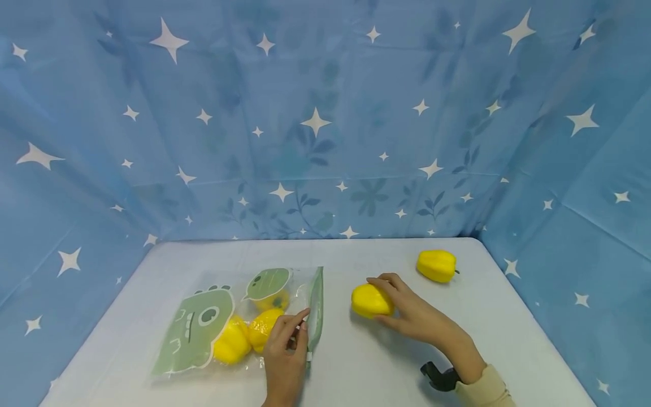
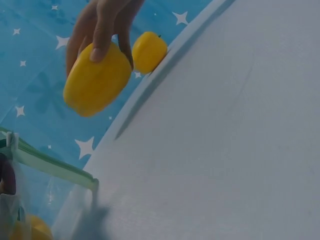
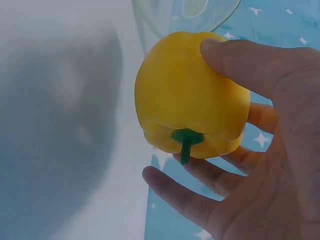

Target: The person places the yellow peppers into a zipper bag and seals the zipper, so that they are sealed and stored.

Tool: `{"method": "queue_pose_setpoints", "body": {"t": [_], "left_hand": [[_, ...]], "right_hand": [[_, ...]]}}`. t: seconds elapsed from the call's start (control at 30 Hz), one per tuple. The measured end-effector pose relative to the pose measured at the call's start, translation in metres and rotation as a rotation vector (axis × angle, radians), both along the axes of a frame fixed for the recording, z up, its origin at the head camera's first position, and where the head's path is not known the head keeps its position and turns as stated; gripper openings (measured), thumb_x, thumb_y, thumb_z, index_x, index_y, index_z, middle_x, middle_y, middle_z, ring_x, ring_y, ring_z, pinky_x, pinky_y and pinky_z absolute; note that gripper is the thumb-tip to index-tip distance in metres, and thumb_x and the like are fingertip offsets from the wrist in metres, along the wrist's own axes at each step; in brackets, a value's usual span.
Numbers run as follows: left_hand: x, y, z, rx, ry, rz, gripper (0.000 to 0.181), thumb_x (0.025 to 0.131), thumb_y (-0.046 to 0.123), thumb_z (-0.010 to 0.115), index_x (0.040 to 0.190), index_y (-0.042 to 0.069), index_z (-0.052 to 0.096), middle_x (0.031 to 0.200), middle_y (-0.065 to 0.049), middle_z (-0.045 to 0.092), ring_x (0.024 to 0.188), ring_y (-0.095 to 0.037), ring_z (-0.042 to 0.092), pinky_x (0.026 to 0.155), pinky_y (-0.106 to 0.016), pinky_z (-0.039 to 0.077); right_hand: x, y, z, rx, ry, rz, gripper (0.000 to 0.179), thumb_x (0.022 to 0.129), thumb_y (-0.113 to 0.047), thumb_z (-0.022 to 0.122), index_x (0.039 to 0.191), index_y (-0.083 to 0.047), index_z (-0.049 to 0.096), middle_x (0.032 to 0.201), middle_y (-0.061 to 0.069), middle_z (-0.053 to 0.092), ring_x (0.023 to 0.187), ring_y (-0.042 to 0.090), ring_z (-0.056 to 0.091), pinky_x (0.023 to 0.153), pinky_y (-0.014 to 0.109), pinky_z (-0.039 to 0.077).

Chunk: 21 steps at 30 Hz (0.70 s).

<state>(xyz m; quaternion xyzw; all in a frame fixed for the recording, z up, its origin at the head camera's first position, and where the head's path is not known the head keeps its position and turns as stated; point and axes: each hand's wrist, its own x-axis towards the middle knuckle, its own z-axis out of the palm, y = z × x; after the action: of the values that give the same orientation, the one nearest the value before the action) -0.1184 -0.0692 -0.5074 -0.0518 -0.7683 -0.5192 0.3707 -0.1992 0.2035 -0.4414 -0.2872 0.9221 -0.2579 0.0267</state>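
My right hand (image 1: 414,316) grips a yellow bell pepper (image 1: 370,301) between thumb and fingers, raised over the table. In the right wrist view its green stem (image 3: 186,142) points away from the thumb tip. My left hand (image 1: 286,353) pinches the open edge of a clear zip bag (image 1: 190,333) with a green dinosaur print. Along the bag's mouth runs a green zip strip (image 2: 55,167), parted in the left wrist view. Inside the bag lie yellow peppers (image 1: 232,341), one partly behind the printed speech bubble (image 1: 268,282).
Another yellow bell pepper (image 1: 437,265) lies on its side near the table's back right corner. The white table (image 1: 366,367) is backed by a blue star-patterned curtain (image 1: 325,141). A black wrist strap (image 1: 441,377) shows at the right wrist.
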Motion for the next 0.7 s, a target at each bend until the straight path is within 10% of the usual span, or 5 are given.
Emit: {"method": "queue_pose_setpoints", "body": {"t": [0.43,0.7], "left_hand": [[-0.002,-0.003,0.006,-0.077,0.042,0.003,0.045,0.090,-0.009,0.073,0.122,0.024,0.076,0.094,0.011,0.064,0.075,-0.003,0.058,0.058,-0.010,0.047],[0.001,0.000,0.003,-0.062,-0.067,0.001,0.036,0.093,-0.006,0.072,0.120,0.017,0.077,0.094,0.010,0.063,0.076,-0.001,0.056,0.060,-0.012,0.048]], "right_hand": [[-0.013,-0.044,-0.006,-0.140,-0.028,0.080,0.073,0.098,-0.036,0.074,0.160,-0.025,0.037,0.159,0.006,0.040,0.138,0.027,0.054,0.114,0.052,0.049],[-0.015,-0.064,-0.006,-0.167,-0.047,0.096,0.075,0.097,-0.034,0.076,0.160,-0.022,0.037,0.162,0.004,0.040,0.142,0.027,0.052,0.117,0.053,0.046]]}}
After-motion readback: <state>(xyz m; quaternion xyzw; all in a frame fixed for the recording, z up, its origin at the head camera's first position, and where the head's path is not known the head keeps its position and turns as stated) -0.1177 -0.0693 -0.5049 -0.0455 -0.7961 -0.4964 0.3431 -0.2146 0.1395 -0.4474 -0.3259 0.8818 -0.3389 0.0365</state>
